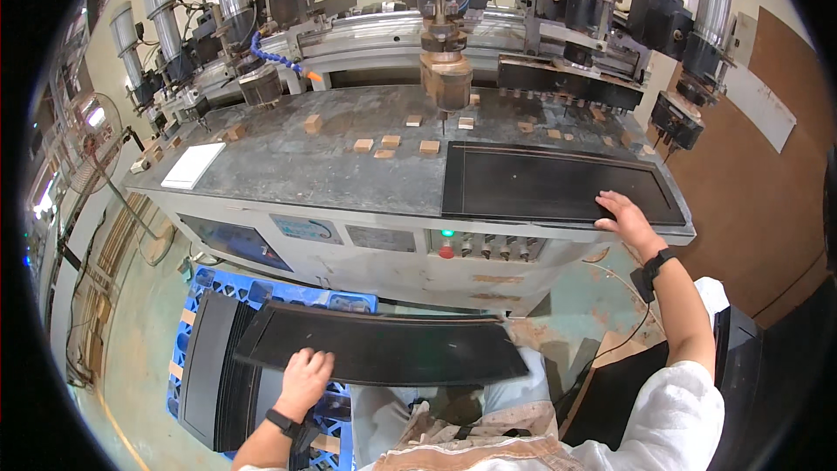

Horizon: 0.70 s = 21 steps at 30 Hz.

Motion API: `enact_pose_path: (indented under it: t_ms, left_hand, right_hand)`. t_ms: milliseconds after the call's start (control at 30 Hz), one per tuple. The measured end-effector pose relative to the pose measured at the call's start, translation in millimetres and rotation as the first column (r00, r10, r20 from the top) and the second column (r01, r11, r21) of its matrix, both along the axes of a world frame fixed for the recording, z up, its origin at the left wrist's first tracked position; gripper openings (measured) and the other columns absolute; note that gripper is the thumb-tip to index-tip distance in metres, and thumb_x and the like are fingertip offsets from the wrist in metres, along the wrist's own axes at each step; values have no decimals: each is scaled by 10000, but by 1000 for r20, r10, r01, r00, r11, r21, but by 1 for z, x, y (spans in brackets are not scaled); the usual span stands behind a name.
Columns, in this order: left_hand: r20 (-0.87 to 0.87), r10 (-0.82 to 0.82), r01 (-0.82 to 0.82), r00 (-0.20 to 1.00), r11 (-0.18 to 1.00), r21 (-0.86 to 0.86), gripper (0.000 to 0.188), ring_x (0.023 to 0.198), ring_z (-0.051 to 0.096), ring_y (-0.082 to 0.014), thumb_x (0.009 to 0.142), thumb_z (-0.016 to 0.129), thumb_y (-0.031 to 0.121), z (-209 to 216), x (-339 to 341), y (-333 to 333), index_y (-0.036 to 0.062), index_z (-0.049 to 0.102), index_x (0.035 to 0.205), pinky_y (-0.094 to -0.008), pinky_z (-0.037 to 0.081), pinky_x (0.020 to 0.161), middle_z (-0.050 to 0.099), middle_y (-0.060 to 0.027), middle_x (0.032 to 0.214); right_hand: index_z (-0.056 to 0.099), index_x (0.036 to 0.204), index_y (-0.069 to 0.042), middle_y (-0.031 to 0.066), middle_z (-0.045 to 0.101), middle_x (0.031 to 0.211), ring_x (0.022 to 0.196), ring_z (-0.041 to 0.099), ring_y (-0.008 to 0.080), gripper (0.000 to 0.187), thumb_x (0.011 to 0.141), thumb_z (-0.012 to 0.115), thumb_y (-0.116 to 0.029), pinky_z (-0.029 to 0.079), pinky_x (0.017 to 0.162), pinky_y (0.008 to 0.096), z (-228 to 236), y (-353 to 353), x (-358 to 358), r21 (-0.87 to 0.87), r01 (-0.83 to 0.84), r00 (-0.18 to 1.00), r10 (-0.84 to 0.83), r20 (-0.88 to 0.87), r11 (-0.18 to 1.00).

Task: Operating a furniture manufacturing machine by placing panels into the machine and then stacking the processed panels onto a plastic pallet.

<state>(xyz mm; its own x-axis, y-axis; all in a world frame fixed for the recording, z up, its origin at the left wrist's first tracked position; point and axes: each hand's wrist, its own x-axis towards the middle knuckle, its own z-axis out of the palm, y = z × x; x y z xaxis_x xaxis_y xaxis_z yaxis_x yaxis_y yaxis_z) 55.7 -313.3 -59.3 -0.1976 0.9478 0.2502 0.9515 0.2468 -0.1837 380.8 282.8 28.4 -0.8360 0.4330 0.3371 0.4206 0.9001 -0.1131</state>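
My left hand [305, 377] is closed on the near edge of a long black panel [392, 349], which it holds above my lap and slightly tilted. A groove runs along this panel's far side. A second black panel [540, 183] with a grooved border lies flat at the right of the machine table. On its near edge, toward the right end, rests my right hand [626, 222], its fingers stretched out and apart. The undersides of both hands are hidden.
Several black panels [209, 375] are stacked on a blue pallet [283, 283] at lower left. Drill heads [446, 78] hang over the grey table [305, 170], where small wooden blocks [429, 146] and a white sheet [193, 166] lie. Control knobs [486, 249] line its front. Dark boards [610, 392] stand at lower right.
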Motion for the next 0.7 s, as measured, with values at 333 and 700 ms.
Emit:
enact_pose_path:
  t_ms: [333, 700]
  left_hand:
    - [125, 831, -838, 542, 546, 4, 345, 940, 528, -290, 685, 608, 7, -113, 17, -207, 43, 641, 1026, -406, 430, 768, 564, -104, 969]
    - [101, 951, -954, 292, 282, 103, 373, 983, 535, -278, 733, 601, 37, -190, -9, -284, 75, 616, 1104, -368, 462, 808, 582, -76, 1018]
  right_hand:
    - [601, 1220, -62, 139, 572, 1284, 1222, 500, 312, 457, 801, 692, -220, 394, 1034, 386, -1, 17, -71, 17, 72, 997, -72, 16, 997]
    - [408, 1391, -48, 174, 421, 1420, 1309, 394, 330, 488, 948, 555, -194, 315, 1075, 406, -32, 6, -51, 159, 171, 985, -164, -57, 972]
